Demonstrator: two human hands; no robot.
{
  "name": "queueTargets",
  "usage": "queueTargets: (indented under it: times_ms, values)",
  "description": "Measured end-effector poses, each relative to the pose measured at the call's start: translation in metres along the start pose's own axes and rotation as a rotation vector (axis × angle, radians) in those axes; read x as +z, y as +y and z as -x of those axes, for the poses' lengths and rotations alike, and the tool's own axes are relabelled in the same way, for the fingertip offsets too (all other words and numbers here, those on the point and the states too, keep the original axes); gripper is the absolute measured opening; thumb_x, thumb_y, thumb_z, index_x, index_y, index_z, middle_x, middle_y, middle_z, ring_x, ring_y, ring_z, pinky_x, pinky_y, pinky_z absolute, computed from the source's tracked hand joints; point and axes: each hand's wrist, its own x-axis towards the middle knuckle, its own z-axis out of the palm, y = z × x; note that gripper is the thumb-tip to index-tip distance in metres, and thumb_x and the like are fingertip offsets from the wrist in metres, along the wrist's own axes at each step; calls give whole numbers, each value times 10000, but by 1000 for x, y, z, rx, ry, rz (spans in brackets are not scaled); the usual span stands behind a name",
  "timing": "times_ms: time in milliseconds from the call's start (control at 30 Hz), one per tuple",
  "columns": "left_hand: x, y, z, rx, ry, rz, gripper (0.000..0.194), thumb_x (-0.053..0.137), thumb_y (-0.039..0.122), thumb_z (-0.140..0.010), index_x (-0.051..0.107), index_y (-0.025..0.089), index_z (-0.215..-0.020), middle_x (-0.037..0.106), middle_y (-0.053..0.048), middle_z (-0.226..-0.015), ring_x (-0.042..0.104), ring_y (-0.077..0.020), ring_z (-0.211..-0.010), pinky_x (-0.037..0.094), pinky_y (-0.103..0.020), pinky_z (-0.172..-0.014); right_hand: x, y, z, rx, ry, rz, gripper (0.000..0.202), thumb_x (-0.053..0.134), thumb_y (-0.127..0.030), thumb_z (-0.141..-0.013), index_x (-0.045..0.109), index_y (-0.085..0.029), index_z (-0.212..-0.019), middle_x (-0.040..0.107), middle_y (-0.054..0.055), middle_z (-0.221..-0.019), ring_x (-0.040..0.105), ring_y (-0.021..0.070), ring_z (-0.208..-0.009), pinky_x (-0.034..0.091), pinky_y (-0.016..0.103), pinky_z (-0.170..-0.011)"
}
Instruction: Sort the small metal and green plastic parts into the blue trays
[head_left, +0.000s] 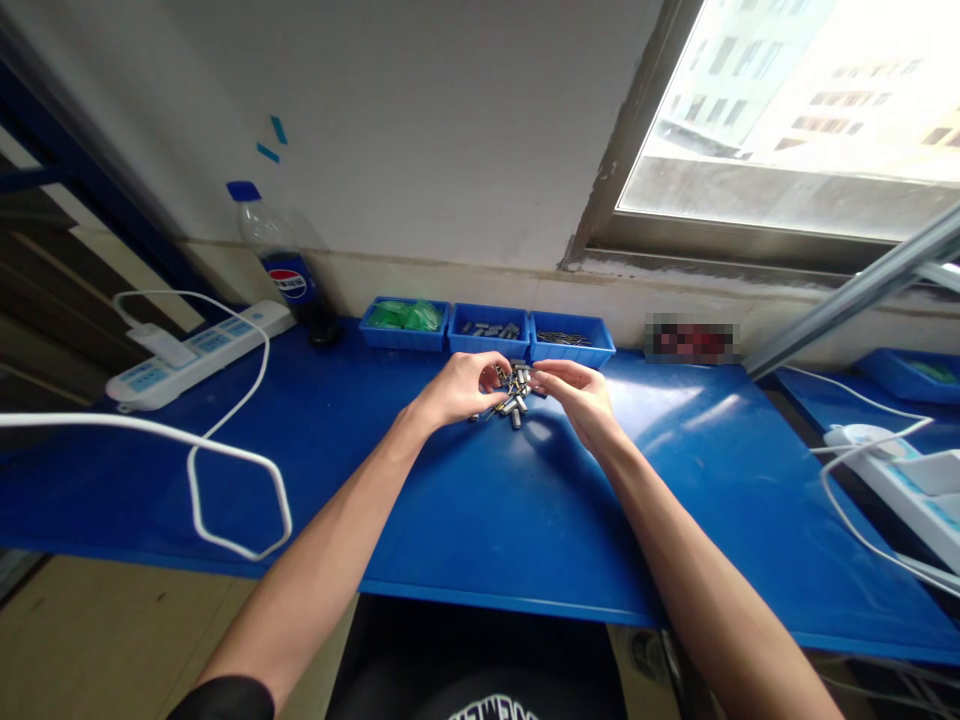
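Observation:
A small pile of metallic and dark parts (516, 404) lies on the blue table (480, 510), just in front of three blue bins. My left hand (469, 387) curves around the left side of the pile, its thumb and fingers bent toward the parts. From the right, my right hand (574, 390) reaches to the pile's edge with fingers and thumb close together at the parts. Whatever lies between the fingertips of either hand is too small to make out.
Behind the pile, the bins hold green packets (405, 316), grey pieces (491, 330) and thin dark pieces (562, 338). A cola bottle (289, 275) and a power strip (199, 355) stand left, near a looping white cable (281, 490). At right are a metal bar (847, 290) and another power strip (900, 480).

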Motion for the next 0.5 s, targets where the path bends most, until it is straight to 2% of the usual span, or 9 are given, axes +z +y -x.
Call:
queueTargets:
  times_ms: [100,167,300,500]
  values:
    - [-2,-2,3,-14,-123,-85,369,775,211,-710,742,176,-1075,748,-31,-859,698,-167,-738,546,-230,-660,-2,-1,-2,-97,71,-44,501,881,-377,-755,746,-281,-1228,718,72,-1346,717,289,-1162,543,451,-1052]
    - [0,-4,3,-18,-157,-121,369,731,160,-709,739,176,-1078,743,-29,-842,687,-162,-711,535,-224,-646,-4,-1,-3,-111,68,-42,598,878,-369,-756,694,-315,-1323,615,59,-1494,680,304,-1244,527,471,-1085]
    - [11,-7,1,-9,-93,-210,400,645,77,-710,742,174,-1086,743,-35,-814,684,-173,-708,524,-228,-644,-5,-1,-2,-68,54,-13,583,862,-381,-765,693,-304,-1318,606,68,-1503,677,317,-1239,542,489,-1062]
    - [23,-10,-2,31,-1,-257,481,588,24,-762,746,174,-1191,774,-75,-962,711,-197,-819,550,-263,-739,-1,-5,0,-31,52,28,491,842,-411,-769,733,-271,-1227,670,92,-1409,714,303,-1116,586,460,-936]
